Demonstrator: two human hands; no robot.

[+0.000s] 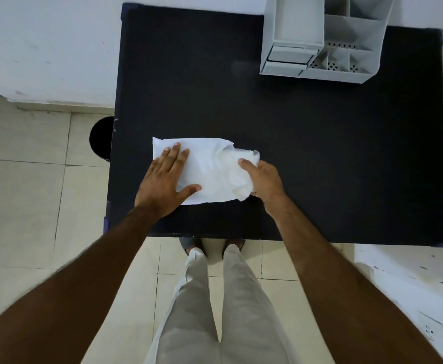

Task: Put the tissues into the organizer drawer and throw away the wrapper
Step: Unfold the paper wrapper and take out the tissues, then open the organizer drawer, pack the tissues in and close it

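Organizer [320,38] compartments look bare; I see my left hand [162,185], fingers spread, pressing the white wrapper [204,164]; right hand [263,182] pinches crumpled tissues [237,177].

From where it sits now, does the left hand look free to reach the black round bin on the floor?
Probably yes. The left hand lies flat on the white plastic wrapper near the black table's left edge, and the black round bin stands just beyond that edge, nothing visible between.

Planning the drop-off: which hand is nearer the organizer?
Right. The right hand grips the tissues below the organizer; the left hand lies farther left.
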